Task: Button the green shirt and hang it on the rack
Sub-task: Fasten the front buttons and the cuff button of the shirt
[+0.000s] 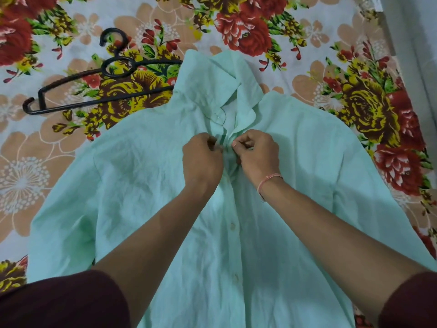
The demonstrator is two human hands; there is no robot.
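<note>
Maroon sleeves [59, 301] sit closest, bare forearms reaching away to the green shirt [142, 185]. It lies front-up on a floral bedsheet [35, 174], its long axis running away from the person, hem near, collar [212, 91] just beyond the fingers. The left hand [202, 159] and right hand [256, 153] curl, fingertips nearly meeting, each pinching a placket edge. Nearer than the fingers, two pale buttons [233, 226] sit on the closed front. A black hanger [101, 91] lies beyond and left of them.
</note>
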